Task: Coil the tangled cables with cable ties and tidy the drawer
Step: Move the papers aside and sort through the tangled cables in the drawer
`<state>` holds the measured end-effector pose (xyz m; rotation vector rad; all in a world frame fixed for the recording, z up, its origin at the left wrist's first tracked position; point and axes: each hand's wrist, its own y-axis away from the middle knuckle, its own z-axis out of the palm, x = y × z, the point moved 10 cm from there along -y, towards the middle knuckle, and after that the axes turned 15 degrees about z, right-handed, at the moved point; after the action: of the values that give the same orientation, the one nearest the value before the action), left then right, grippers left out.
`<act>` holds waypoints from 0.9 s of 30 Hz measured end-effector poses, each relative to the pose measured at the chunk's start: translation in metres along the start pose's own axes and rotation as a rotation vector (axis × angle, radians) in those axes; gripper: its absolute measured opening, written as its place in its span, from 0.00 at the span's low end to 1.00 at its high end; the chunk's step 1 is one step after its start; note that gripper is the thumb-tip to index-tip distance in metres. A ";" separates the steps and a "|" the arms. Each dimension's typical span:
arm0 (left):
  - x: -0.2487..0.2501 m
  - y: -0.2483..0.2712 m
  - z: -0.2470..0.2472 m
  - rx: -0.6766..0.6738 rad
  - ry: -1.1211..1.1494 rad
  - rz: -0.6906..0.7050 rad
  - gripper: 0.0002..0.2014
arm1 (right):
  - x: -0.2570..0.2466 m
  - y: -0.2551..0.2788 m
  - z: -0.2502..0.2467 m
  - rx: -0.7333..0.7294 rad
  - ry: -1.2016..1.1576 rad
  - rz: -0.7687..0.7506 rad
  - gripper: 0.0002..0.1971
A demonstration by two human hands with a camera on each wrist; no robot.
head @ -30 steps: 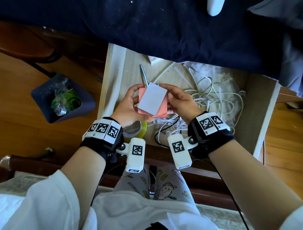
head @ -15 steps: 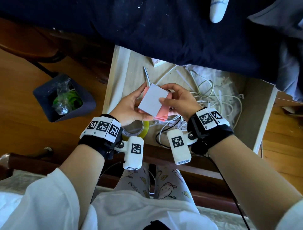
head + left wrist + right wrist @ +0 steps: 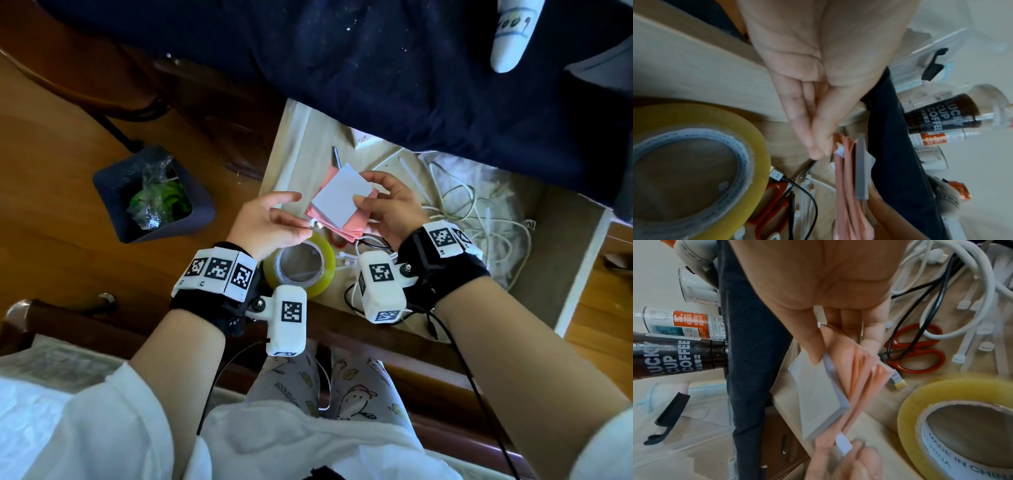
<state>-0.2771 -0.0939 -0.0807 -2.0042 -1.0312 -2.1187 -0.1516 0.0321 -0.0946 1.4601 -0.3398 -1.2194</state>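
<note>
**Note pads held above the open drawer, cables lying loose beside them**

The right hand [image 3: 390, 209] holds a stack of note pads [image 3: 339, 202] over the drawer [image 3: 298, 154]: a white pad on top, pink sheets fanned out beneath it. Its thumb presses on the white face while the fingers curl under the pink sheets, as the right wrist view shows. The left hand [image 3: 270, 222] sits just left of the stack, palm turned up, fingers straight and pressed together, the tips pinching a small white scrap at the stack's lower corner. Both forearms reach forward from the bottom of the head view, wrists level with each other.

The tangle of white cables [image 3: 476, 212] lies in the drawer to the right of the stack, well behind the right hand. White cable ties [image 3: 970, 344] lie loose on the drawer floor beside red-handled scissors [image 3: 918, 352], under and right of the stack. A thin black cable [image 3: 920, 305] crosses the scissors' handles. A roll of yellowish packing tape [image 3: 301, 267] lies flat directly below the stack, near the left wrist.

The tape's core reads "MADE IN CHINA". A dark bottle [image 3: 674, 356] on the table beyond the stack is labelled "LUCKY CUP COFFEE".
</note>
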 end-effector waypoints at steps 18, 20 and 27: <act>-0.021 -0.006 -0.065 0.161 -0.192 0.099 0.26 | 0.011 -0.077 0.041 0.343 0.555 -0.176 0.19; -0.022 -0.007 -0.065 0.160 -0.186 0.092 0.25 | 0.011 -0.077 0.046 0.326 0.597 -0.185 0.17; -0.019 -0.006 -0.063 0.173 -0.199 0.089 0.25 | 0.016 -0.083 0.036 0.372 0.850 0.006 0.25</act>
<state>-0.3321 -0.1275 -0.0964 -2.1633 -1.0865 -1.7501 -0.2081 0.0263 -0.1669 2.1445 0.0223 -0.4480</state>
